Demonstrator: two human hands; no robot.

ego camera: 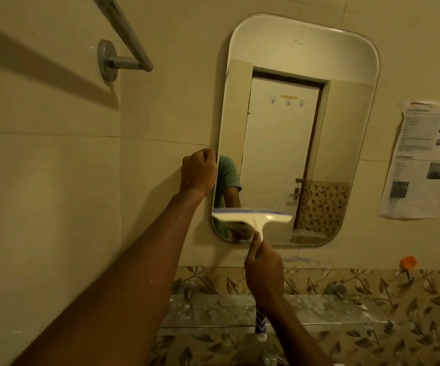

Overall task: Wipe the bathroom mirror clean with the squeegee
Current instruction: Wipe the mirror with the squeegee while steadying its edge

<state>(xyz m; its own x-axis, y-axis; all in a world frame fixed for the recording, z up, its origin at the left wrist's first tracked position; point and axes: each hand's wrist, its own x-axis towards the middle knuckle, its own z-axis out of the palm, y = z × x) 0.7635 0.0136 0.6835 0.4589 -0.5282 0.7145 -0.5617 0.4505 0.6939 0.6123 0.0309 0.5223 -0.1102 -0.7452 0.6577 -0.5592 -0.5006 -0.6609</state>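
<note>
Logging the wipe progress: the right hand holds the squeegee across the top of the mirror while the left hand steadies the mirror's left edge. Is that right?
Not quite. The head view shows the right hand holding the squeegee across the bottom of the mirror, not the top. The left hand does steady the mirror's left edge.

A metal towel bar point(124, 35) juts from the cream tiled wall point(55, 154) at upper left, fixed by a round flange point(107, 60). Far to the right of the bar, a printed paper sheet point(424, 159) with text and small dark photos hangs on the wall. Below that sheet sits an orange hook point(408, 262), at the top edge of a band of leaf-patterned tiles point(424, 313). A spattered glass shelf point(319, 310) runs across that band, left of the hook.
</note>
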